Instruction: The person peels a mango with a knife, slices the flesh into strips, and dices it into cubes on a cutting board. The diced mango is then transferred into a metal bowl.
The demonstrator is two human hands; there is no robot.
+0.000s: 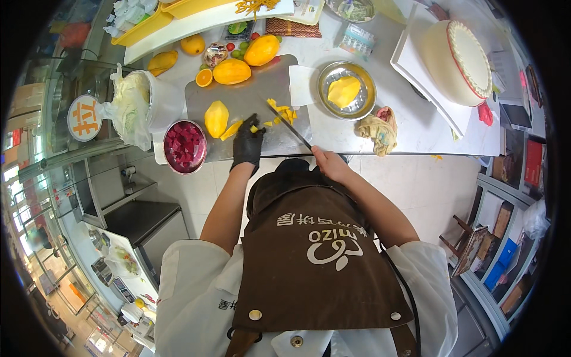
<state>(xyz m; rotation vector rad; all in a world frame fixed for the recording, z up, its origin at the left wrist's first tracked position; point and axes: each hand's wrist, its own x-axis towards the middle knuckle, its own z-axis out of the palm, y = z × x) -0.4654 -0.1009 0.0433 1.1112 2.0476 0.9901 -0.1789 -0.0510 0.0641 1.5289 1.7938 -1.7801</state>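
Observation:
My left hand [248, 141], in a black glove, is curled over a small piece of mango [254, 128] on the grey cutting board [199, 98]. My bare right hand [331, 164] grips a knife [291, 129] by its handle. The blade slants up and left over the board, beside a pile of cut mango pieces [286, 113]. Left of my gloved hand lie a peeled mango [216, 119] and a mango slice [231, 130]. Farther back on the board is a whole mango [232, 72]. A steel bowl [322, 101] to the right holds a peeled mango half [344, 91].
A bowl [203, 162] of dark red fruit cubes stands at the front left, beside a bagged white bin [163, 101]. A crumpled cloth [378, 134] lies on the right. Behind it, a tall cream cake [455, 62] sits on a white board. Another mango [262, 50] and small fruits are behind.

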